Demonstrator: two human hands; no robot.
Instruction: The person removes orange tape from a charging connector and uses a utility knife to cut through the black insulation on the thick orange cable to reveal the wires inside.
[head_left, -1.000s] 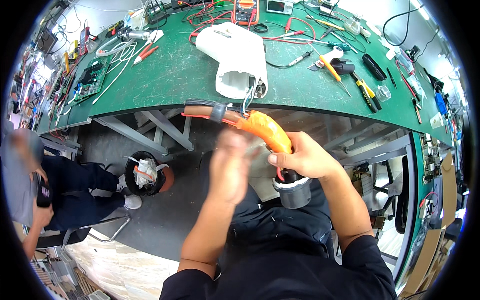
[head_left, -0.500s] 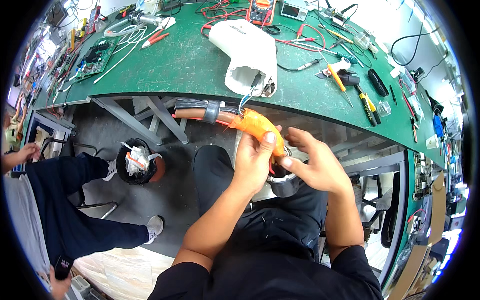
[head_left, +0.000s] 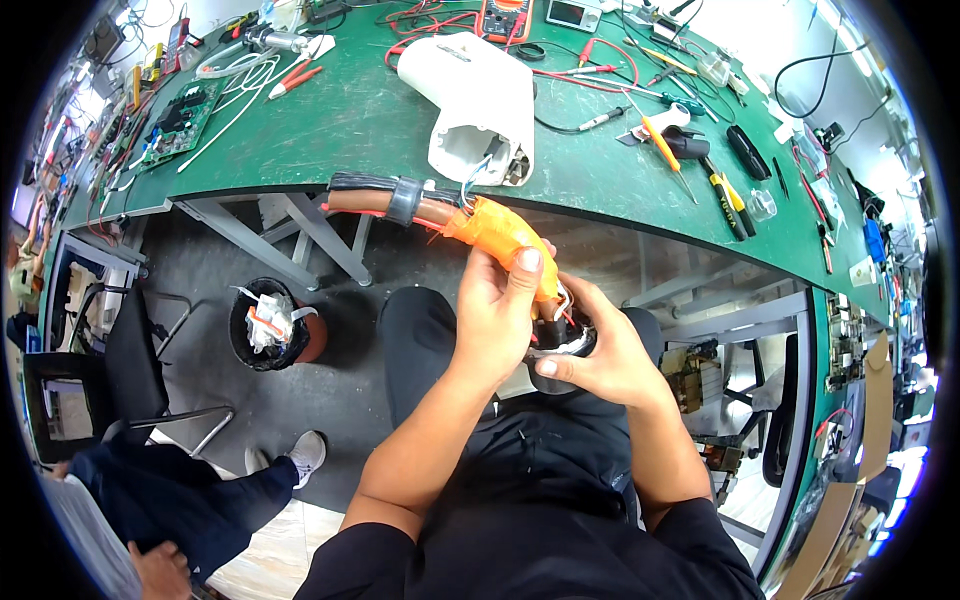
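Note:
My left hand (head_left: 495,315) is closed round a cable bundle wrapped in orange tape (head_left: 497,232), its thumb lying along the tape. From the bundle's far end, brown and black tubing (head_left: 365,198) bound with a dark band sticks out to the left. Thin wires run from it up into a white plastic housing (head_left: 480,95) on the bench edge. My right hand (head_left: 612,355) grips a dark round cup-shaped part (head_left: 545,378) above my lap, thumb on its rim. Red and white wires (head_left: 565,305) pass between the tape and this part; its inside is mostly hidden.
The green workbench (head_left: 330,130) holds a multimeter (head_left: 503,18), an orange screwdriver (head_left: 662,145), red-handled pliers (head_left: 295,80) and a circuit board (head_left: 178,125). A lined waste bin (head_left: 312,335) stands on the floor at left. Beside it are a black chair (head_left: 135,340) and another person's leg (head_left: 245,515).
My right hand has come down from open fingers beside the bundle to a grip on the dark round part. The other person at left has shifted lower, uncovering the chair.

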